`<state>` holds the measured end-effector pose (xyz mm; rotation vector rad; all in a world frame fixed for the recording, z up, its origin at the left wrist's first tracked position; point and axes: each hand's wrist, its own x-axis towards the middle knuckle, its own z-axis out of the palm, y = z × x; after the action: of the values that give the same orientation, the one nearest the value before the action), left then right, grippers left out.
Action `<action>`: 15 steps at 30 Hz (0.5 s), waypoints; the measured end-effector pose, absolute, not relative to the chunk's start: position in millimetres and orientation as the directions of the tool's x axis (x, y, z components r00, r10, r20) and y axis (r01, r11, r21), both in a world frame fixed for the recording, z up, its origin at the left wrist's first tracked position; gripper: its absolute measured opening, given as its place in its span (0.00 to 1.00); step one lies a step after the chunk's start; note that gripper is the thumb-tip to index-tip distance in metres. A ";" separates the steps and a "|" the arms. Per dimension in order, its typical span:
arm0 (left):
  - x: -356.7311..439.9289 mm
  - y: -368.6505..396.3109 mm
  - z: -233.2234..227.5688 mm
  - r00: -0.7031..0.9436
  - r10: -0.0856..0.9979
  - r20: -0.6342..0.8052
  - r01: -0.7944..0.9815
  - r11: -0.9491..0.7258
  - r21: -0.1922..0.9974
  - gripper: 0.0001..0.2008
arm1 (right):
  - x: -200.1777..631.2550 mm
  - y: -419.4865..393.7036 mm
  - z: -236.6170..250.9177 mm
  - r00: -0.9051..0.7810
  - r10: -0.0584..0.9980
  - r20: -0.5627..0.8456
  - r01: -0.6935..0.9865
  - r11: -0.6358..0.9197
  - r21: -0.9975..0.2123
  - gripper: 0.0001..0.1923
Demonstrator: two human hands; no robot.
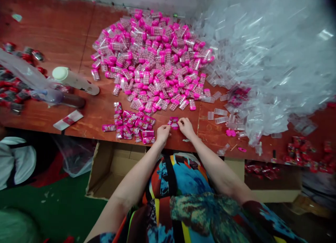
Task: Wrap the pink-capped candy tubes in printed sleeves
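Between my hands is a small pink printed wrapper [173, 122], held just above the front edge of the red-brown table. My left hand [163, 133] pinches its left side. On the opposite side, the fingers of my right hand [186, 126] are closed on its right edge. Left of my left hand lies a small heap of pink wrapped packets [131, 124]. Behind both hands spreads a large pile of clear little bottles with pink caps [157, 68], filled with small pale balls.
Clear plastic bags and empty clear tubes [221, 112] cover the right side. At left stand a white bottle [76, 81] and a dark-filled bottle [70, 99]. Below the edge are open cardboard boxes [118, 166]. Red packets [300, 148] lie far right. Part of another person [17, 159] shows at left.
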<state>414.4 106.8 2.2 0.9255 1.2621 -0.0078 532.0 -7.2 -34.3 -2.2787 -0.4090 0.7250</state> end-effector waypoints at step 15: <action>441.1 96.8 3.7 0.462 0.419 -0.782 0.469 0.633 0.616 0.29 | 523.2 -11.6 -1.0 0.749 0.414 -0.518 -0.287 -0.502 -0.816 0.10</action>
<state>441.1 96.8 3.7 0.9388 1.1367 -0.0371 523.2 -11.6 -1.0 -1.9168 -0.0967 0.8522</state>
